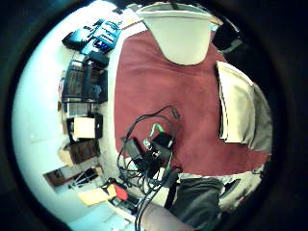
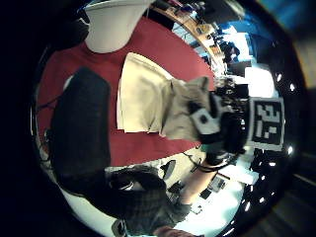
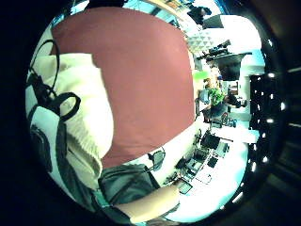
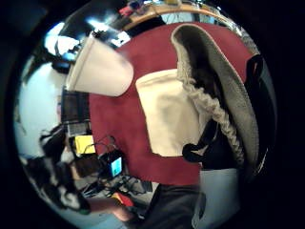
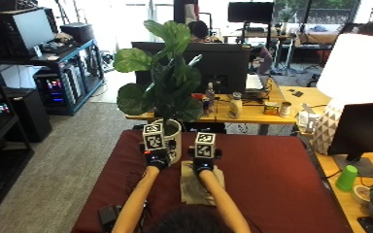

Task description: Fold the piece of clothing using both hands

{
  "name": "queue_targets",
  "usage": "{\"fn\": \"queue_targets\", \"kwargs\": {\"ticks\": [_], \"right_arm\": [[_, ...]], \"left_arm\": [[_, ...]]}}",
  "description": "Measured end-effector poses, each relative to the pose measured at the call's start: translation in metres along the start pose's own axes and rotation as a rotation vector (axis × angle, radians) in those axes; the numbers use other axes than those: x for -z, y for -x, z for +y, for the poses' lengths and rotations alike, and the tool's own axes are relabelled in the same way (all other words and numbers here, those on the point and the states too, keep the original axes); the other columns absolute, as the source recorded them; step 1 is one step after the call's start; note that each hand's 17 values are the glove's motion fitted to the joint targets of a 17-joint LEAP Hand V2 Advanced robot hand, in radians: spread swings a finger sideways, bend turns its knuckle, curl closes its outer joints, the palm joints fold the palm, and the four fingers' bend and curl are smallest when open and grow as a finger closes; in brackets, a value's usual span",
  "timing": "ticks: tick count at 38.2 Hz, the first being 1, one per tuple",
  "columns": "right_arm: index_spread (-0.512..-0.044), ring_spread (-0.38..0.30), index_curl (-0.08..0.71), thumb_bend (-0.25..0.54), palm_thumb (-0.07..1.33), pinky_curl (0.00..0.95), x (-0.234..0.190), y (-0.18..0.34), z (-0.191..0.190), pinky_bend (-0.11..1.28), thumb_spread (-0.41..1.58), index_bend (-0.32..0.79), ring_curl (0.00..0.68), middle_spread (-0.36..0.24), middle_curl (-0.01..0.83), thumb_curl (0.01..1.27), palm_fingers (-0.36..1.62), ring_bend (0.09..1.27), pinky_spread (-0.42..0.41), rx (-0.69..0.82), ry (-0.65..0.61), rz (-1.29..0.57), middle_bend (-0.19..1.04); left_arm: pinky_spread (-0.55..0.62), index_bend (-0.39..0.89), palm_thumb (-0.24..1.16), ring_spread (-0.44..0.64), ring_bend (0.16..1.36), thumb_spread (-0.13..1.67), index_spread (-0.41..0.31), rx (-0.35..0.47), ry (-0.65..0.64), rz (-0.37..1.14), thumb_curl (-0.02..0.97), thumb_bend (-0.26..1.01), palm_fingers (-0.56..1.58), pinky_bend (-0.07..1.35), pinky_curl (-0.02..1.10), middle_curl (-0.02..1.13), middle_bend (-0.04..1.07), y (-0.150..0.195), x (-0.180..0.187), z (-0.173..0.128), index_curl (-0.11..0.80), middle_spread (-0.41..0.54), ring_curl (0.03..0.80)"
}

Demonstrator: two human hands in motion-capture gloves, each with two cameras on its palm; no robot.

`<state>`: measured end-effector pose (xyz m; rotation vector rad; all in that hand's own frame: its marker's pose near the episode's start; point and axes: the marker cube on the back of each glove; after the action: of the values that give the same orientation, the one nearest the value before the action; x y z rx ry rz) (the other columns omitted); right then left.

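A beige piece of clothing [image 5: 188, 189] lies folded on the dark red table cover [image 5: 264, 165], just in front of me. My right hand [image 5: 203, 164] is at its far edge. In the left thumb side palm view the right hand [image 2: 217, 123] grips a lifted part of the garment [image 2: 143, 98]. Knit cloth [image 4: 214, 95] fills the space close to the right palm. My left hand [image 5: 157, 158] hovers beside the garment's left side and holds nothing. From the left palm, the folded garment [image 1: 236, 106] shows flat on the cover.
A white plant pot [image 5: 174, 138] stands just beyond both hands, its leaves above them. A black device with cables [image 5: 109, 213] lies at the table's near left corner. A monitor [image 5: 361, 131] and a green cup [image 5: 347, 177] stand on the desk to the right.
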<state>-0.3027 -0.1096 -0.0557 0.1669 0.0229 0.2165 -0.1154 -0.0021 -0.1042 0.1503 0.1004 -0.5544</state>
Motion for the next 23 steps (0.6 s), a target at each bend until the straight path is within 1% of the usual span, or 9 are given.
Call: {"fn": "queue_targets", "kwargs": {"ticks": [3, 6, 10, 13, 15, 16, 19, 20, 23], "right_arm": [[-0.201, -0.244, 0.348, -0.006, 0.96, 0.49, -0.025, 0.042, 0.016, 0.71, 0.68, 0.15, 0.475, -0.189, 0.523, 0.55, 1.33, 0.8, -0.265, 0.067, 0.07, -0.024, 0.46], [-0.205, -0.248, 0.356, -0.027, 0.96, 0.493, -0.048, 0.066, 0.014, 0.72, 0.62, 0.15, 0.48, -0.188, 0.532, 0.57, 1.34, 0.81, -0.271, 0.082, 0.057, -0.063, 0.48], [-0.203, -0.242, 0.344, -0.041, 0.92, 0.488, -0.071, 0.082, 0.03, 0.73, 0.64, 0.1, 0.485, -0.183, 0.536, 0.58, 1.3, 0.84, -0.288, 0.133, 0.244, -0.132, 0.5], [-0.205, -0.242, 0.331, -0.034, 0.91, 0.487, -0.067, 0.082, 0.042, 0.76, 0.69, 0.08, 0.483, -0.179, 0.531, 0.58, 1.27, 0.83, -0.3, 0.188, 0.388, -0.258, 0.48], [-0.209, -0.241, 0.304, -0.028, 0.9, 0.494, -0.056, 0.076, 0.045, 0.8, 0.74, 0.03, 0.485, -0.177, 0.524, 0.57, 1.22, 0.84, -0.304, 0.207, 0.446, -0.374, 0.46], [-0.208, -0.24, 0.304, -0.028, 0.9, 0.488, -0.049, 0.072, 0.045, 0.8, 0.73, 0.05, 0.482, -0.177, 0.524, 0.58, 1.23, 0.84, -0.305, 0.208, 0.456, -0.428, 0.46], [-0.209, -0.228, 0.28, -0.01, 0.91, 0.48, -0.026, 0.056, 0.038, 0.8, 0.85, 0.04, 0.471, -0.157, 0.513, 0.56, 1.16, 0.81, -0.312, 0.204, 0.384, -0.539, 0.44], [-0.21, -0.233, 0.271, -0.016, 0.9, 0.488, -0.018, 0.05, 0.036, 0.82, 0.86, 0.03, 0.473, -0.16, 0.514, 0.56, 1.19, 0.82, -0.314, 0.214, 0.344, -0.563, 0.44], [-0.209, -0.214, 0.259, -0.012, 0.9, 0.464, 0.011, 0.023, 0.025, 0.78, 0.94, 0.05, 0.458, -0.141, 0.499, 0.55, 1.14, 0.79, -0.312, 0.259, 0.2, -0.602, 0.41]], "left_arm": [[0.14, 0.21, 0.14, 0.06, 0.47, 1.41, -0.114, 0.056, 0.012, -0.025, 0.218, 0.02, 0.53, 0.22, 0.35, 0.31, 0.16, 0.018, 0.002, 0.003, 0.425, 0.013, 0.335], [0.13, 0.21, 0.16, 0.05, 0.47, 1.44, -0.117, 0.085, 0.022, -0.042, 0.219, 0.03, 0.54, 0.2, 0.35, 0.31, 0.16, 0.03, 0.001, 0.003, 0.43, 0.005, 0.338], [0.12, 0.21, 0.18, 0.05, 0.45, 1.48, -0.124, 0.107, 0.053, -0.054, 0.219, 0.04, 0.55, 0.19, 0.35, 0.31, 0.15, 0.044, -0.006, 0.001, 0.437, 0.001, 0.336], [0.12, 0.21, 0.18, 0.04, 0.45, 1.5, -0.126, 0.094, 0.093, -0.044, 0.219, 0.05, 0.56, 0.19, 0.35, 0.31, 0.15, 0.049, -0.015, -0.003, 0.44, 0.0, 0.336], [0.11, 0.21, 0.19, 0.04, 0.44, 1.51, -0.127, 0.084, 0.108, -0.035, 0.221, 0.05, 0.56, 0.18, 0.35, 0.31, 0.15, 0.049, -0.02, -0.004, 0.442, -0.001, 0.336], [0.11, 0.21, 0.19, 0.04, 0.44, 1.51, -0.128, 0.082, 0.107, -0.033, 0.221, 0.05, 0.56, 0.18, 0.35, 0.31, 0.15, 0.049, -0.021, -0.004, 0.443, -0.002, 0.336], [0.11, 0.2, 0.18, 0.04, 0.44, 1.52, -0.129, 0.089, 0.09, -0.033, 0.223, 0.05, 0.55, 0.19, 0.35, 0.31, 0.14, 0.046, -0.02, -0.001, 0.445, 0.001, 0.338], [0.11, 0.2, 0.19, 0.04, 0.44, 1.52, -0.129, 0.09, 0.09, -0.032, 0.223, 0.05, 0.56, 0.18, 0.35, 0.31, 0.15, 0.045, -0.02, 0.0, 0.446, -0.002, 0.337], [0.11, 0.2, 0.18, 0.04, 0.44, 1.53, -0.127, 0.081, 0.102, -0.027, 0.222, 0.05, 0.55, 0.19, 0.35, 0.3, 0.14, 0.04, -0.02, 0.002, 0.448, 0.002, 0.339]]}}
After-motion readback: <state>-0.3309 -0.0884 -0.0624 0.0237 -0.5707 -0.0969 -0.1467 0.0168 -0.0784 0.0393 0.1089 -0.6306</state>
